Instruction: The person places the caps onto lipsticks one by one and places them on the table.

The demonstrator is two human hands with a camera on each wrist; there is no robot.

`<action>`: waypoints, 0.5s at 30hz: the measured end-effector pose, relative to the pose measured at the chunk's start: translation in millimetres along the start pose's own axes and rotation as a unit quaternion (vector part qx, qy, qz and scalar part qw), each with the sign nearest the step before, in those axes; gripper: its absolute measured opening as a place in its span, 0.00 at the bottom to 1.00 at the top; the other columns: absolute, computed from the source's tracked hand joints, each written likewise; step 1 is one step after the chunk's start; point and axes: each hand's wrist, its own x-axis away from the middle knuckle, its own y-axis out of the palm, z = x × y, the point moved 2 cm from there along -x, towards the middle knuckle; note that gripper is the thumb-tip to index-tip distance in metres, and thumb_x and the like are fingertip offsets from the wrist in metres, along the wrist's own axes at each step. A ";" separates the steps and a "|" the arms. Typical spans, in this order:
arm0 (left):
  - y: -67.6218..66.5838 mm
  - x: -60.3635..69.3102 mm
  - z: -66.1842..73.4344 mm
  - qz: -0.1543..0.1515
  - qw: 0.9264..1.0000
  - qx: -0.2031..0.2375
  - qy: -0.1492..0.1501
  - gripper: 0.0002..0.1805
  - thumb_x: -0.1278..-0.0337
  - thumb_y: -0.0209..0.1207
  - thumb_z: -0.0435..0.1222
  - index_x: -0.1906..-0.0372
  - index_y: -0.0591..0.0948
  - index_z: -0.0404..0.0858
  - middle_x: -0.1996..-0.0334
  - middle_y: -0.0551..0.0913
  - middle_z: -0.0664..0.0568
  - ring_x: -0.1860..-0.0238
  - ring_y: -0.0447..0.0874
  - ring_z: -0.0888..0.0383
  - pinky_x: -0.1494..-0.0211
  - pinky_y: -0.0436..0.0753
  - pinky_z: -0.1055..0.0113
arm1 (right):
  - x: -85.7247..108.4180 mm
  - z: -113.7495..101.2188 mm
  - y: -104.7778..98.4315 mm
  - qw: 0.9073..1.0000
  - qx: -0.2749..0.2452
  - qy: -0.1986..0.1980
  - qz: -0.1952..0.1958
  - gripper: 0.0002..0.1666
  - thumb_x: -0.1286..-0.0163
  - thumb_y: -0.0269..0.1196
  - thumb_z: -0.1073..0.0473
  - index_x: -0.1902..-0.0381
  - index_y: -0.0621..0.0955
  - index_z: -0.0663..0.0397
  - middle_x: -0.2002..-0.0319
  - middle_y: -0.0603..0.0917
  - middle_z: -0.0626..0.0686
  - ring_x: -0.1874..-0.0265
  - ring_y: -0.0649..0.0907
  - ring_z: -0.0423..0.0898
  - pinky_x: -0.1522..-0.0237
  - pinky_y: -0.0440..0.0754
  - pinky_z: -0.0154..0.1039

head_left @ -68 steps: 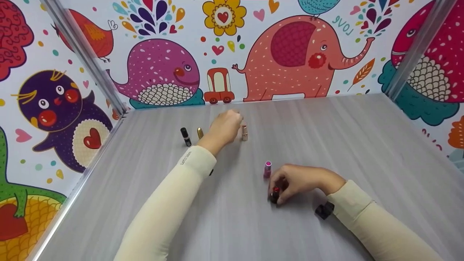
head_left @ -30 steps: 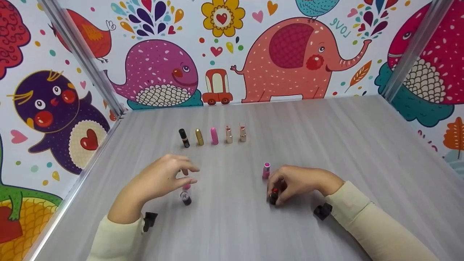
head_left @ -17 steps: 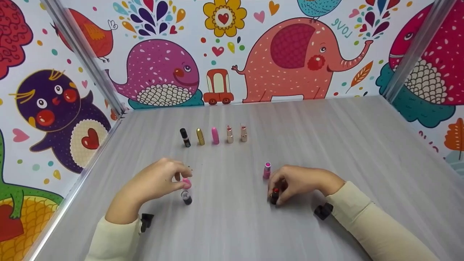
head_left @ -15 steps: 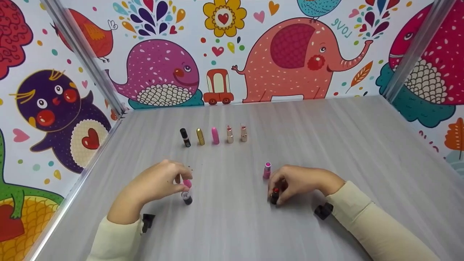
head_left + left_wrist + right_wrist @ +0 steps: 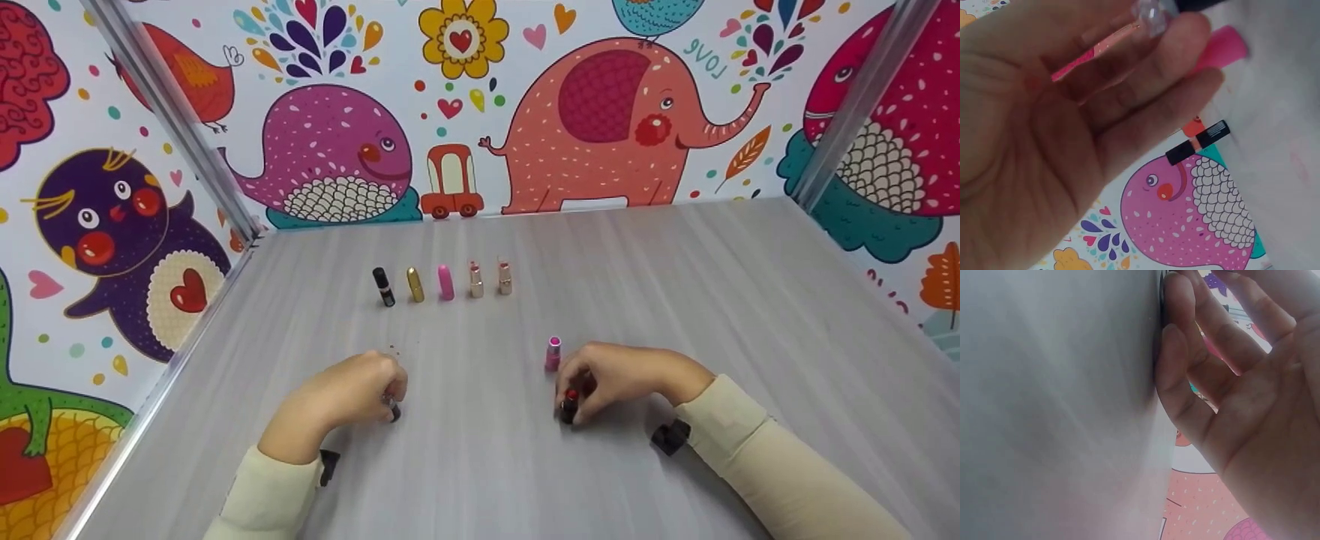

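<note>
My left hand [image 5: 358, 394] pinches a dark lipstick tube [image 5: 395, 412] with a clear, faceted top [image 5: 1153, 17]; its fingers hide most of the tube in the head view. A bright pink lipstick [image 5: 1229, 48] shows just beyond those fingers in the left wrist view, but the hand covers it in the head view. On the right, my right hand [image 5: 611, 375] holds a black lipstick [image 5: 569, 409] with a red tip, upright on the table. Just behind that hand stands a magenta lipstick [image 5: 553, 354]. The right wrist view barely shows what its fingers hold.
Toward the back stands a row of lipsticks: black [image 5: 383, 286], gold [image 5: 415, 284], pink [image 5: 445, 283], and two rose-gold ones, the left [image 5: 475, 280] and the right [image 5: 505, 278]. Printed panels [image 5: 465, 97] border the grey table [image 5: 697, 292]. A black wrist mount [image 5: 671, 436] sits under the right cuff.
My left hand came back from the rear row to the front left, passed over the pink lipstick, and now grips the dark tube in front of it. The right hand stayed put.
</note>
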 end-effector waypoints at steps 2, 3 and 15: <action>2.5 -1.6 0.5 0.013 1.000 -0.006 0.003 0.14 0.56 0.74 0.19 0.74 0.84 0.38 0.72 0.81 0.55 0.68 0.77 0.58 0.65 0.83 0.60 | -0.2 0.3 0.0 1.000 0.002 -0.002 0.000 0.12 0.39 0.80 0.65 0.59 0.91 0.48 0.60 0.90 0.40 0.63 0.84 0.33 0.58 0.85 0.30; 3.6 -2.3 1.3 0.021 1.000 -0.011 0.006 0.14 0.56 0.74 0.18 0.75 0.84 0.38 0.72 0.81 0.55 0.68 0.76 0.58 0.65 0.82 0.61 | -0.2 0.5 0.0 1.000 0.000 -0.004 -0.001 0.12 0.39 0.80 0.65 0.59 0.91 0.48 0.60 0.90 0.40 0.63 0.84 0.33 0.59 0.85 0.30; 6.9 -9.7 -1.3 0.063 0.996 -0.010 0.068 0.25 0.68 0.77 0.17 0.85 0.72 0.41 0.81 0.64 0.62 0.74 0.60 0.64 0.72 0.64 0.70 | 0.7 -0.3 0.2 1.000 -0.021 -0.008 -0.004 0.12 0.39 0.80 0.65 0.58 0.92 0.50 0.59 0.91 0.43 0.64 0.86 0.35 0.60 0.86 0.30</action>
